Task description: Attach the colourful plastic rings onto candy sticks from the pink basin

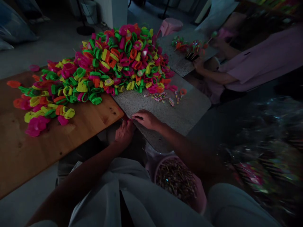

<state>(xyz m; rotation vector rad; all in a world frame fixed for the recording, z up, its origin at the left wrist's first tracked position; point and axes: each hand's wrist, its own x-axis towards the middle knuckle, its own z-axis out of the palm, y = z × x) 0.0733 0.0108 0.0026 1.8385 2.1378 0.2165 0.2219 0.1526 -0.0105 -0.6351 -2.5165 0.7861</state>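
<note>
My left hand (124,132) is closed at the table edge, its fingers on a small pink piece (129,120) mostly hidden by them. Close on its right, my right hand (147,119) reaches over the grey tabletop corner, thumb and forefinger near that piece; whether they hold something is too small to tell. Beyond both hands rises a big heap of pink, green, yellow and orange plastic pieces (113,63), shaped like toy watches. Several small wrapped candy rolls (159,97) lie on the grey table (184,105) in front of the heap.
A wooden table (90,126) is on the left. Below my right arm stands a pink bucket (201,198) full of small wrapped pieces. Another person in a pink shirt (265,60) works at the right. Plastic bags (265,148) lie at the right; a pink stool (170,26) stands behind.
</note>
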